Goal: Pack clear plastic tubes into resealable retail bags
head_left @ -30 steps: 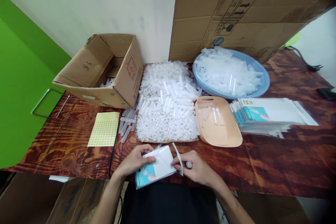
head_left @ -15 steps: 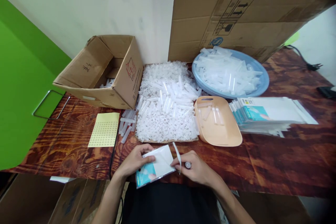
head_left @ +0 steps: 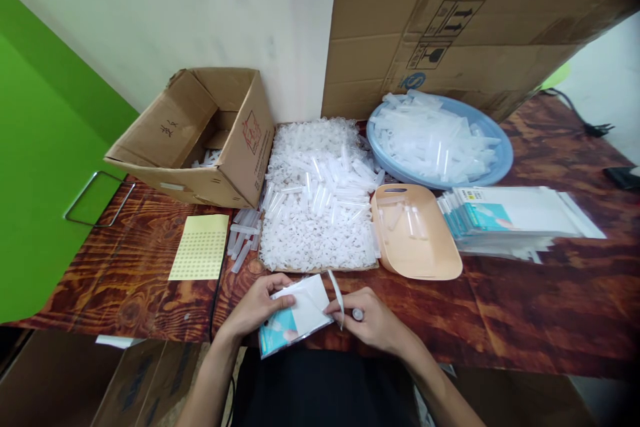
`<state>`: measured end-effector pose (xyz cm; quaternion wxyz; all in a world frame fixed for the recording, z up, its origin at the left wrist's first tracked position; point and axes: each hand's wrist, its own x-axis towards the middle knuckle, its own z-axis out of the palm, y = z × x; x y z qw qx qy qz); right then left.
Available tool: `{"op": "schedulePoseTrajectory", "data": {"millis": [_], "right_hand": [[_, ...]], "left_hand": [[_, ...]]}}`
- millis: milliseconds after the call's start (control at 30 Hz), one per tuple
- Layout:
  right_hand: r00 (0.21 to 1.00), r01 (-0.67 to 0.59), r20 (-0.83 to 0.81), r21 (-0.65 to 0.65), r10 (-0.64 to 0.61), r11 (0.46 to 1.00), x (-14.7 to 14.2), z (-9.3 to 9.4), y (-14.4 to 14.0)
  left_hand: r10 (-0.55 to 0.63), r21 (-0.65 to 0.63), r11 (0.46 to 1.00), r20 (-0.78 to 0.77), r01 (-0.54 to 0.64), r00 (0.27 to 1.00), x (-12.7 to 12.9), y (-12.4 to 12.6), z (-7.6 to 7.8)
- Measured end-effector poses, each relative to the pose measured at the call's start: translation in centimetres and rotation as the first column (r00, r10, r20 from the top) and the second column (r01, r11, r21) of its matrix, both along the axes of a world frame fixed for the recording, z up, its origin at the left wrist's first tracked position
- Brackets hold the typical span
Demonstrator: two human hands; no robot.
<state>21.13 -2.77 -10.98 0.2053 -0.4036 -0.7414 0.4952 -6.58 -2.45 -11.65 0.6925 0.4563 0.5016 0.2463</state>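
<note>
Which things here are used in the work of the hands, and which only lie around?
In use: left hand and right hand hold a white packet with its thin strip.

Lying about: sticker sheet, cardboard box, tube pile, peach tray, blue basin, packet stack.

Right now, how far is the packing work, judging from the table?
Done: a few tubes lie in the cardboard box. In hand: the left hand holds a white-and-teal pouch and the right hand pinches a thin strip at its opening. Left: many tubes heaped in the blue basin and a stack of pouches.
</note>
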Motion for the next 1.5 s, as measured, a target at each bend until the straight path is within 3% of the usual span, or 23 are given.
{"op": "schedulePoseTrajectory", "data": {"millis": [367,500,833,1500], "right_hand": [[0.997,-0.030,-0.072,-0.021,0.028,0.999,0.4,0.8,0.0],[0.992,0.014,-0.127,-0.023,-0.016,1.000,-0.1,0.4,-0.1],[0.993,0.049,-0.112,0.059,-0.042,0.997,-0.8,-0.1,0.0],[0.992,0.072,-0.106,0.057,-0.066,0.996,-0.8,-0.5,0.0]], "left_hand": [[0.046,-0.028,0.999,0.067,-0.044,0.997,-0.4,0.0,0.3],[0.027,-0.018,1.000,0.065,-0.026,0.998,-0.3,0.0,0.4],[0.036,-0.005,0.999,0.048,-0.036,0.998,-0.1,0.0,0.6],[0.042,0.030,0.999,0.005,-0.042,0.999,-0.1,0.1,0.6]]}}
